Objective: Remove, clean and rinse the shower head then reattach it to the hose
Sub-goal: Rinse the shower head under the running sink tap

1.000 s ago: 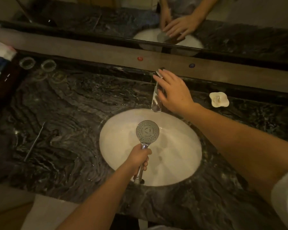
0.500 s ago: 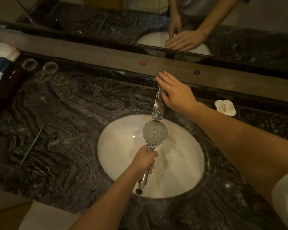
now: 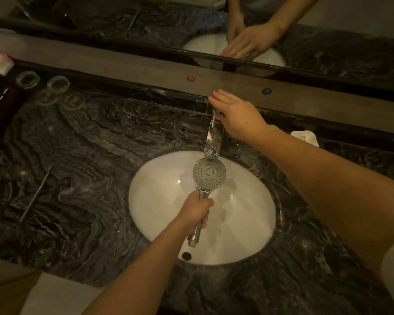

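Since 1 s ago the shower head [image 3: 209, 173] has come fwd over the basin: it was near the basin's middle, now its top edge sits right under the faucet [image 3: 212, 142] tip, face up toward the camera. Right hand [image 3: 238, 115] has stayed on top of the faucet, w/ its fingers lying flatter and straighter than before.

Left hand [image 3: 195, 209] grips the chrome handle of the shower head, fingers wrapped round it just below the round face; the handle's threaded end sticks out below the fist, no hose on it. Head is held above the white oval sink [image 3: 248, 223], not touching it as far as one can tell.

Right hand lies across the faucet's back end, palm down, fingers straight & together, pointing left; it presses or rests, not curled round anything. Can't tell if water runs.

Sink is set in a dark veined counter [image 3: 89, 167]. A thin metal rod [image 3: 35, 194] lies on the counter at left. Upturned glasses [image 3: 43, 87] stand far left by the ledge. A small white dish [image 3: 305, 137] is behind the right forearm. Red dot [image 3: 190, 78] & blue dot [image 3: 266, 90] sit on the ledge. Mirror [image 3: 146, 23] above reflects both hands.
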The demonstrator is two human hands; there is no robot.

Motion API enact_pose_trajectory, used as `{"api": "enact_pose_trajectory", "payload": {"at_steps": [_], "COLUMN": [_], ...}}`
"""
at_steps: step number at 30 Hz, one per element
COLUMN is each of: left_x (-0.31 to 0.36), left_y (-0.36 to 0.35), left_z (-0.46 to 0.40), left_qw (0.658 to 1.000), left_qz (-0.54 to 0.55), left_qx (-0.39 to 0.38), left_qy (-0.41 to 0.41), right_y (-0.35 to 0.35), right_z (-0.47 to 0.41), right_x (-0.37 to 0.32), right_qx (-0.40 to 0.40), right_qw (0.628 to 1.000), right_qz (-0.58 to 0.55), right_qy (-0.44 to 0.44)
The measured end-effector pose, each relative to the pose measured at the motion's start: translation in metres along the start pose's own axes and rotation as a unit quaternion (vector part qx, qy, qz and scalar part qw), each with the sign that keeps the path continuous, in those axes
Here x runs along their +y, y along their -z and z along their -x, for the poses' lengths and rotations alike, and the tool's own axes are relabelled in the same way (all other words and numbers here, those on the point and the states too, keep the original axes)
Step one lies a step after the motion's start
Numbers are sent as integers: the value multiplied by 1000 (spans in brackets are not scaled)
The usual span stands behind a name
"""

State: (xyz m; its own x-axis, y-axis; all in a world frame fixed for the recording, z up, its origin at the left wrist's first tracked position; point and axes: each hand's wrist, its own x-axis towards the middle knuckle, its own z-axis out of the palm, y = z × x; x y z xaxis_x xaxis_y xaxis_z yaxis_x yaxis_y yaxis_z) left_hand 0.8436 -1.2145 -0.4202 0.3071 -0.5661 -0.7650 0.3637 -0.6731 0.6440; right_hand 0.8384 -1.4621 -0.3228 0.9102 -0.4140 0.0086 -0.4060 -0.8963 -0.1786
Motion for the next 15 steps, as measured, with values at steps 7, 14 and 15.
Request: {"api": "enact_pose_trajectory", "payload": {"at_steps": [7, 14, 15], "left_x": [-2, -3, -2], "left_y": [-2, -1, -1], "left_z": [-8, -15, -16], "left_qw": [1000, 1000, 1000], "left_qz": [-7, -7, -7], "left_qx": [4, 3, 6], "left_qy": [-1, -7, -9], "right_y": [10, 13, 15], "right_z": [-7, -14, -14], "right_x": [-2, 0, 0], "right_qx": [-47, -67, -71], "right_qw": [999, 998, 997], "right_qz": [5, 11, 14], "right_qy": [-21, -17, -16]}}
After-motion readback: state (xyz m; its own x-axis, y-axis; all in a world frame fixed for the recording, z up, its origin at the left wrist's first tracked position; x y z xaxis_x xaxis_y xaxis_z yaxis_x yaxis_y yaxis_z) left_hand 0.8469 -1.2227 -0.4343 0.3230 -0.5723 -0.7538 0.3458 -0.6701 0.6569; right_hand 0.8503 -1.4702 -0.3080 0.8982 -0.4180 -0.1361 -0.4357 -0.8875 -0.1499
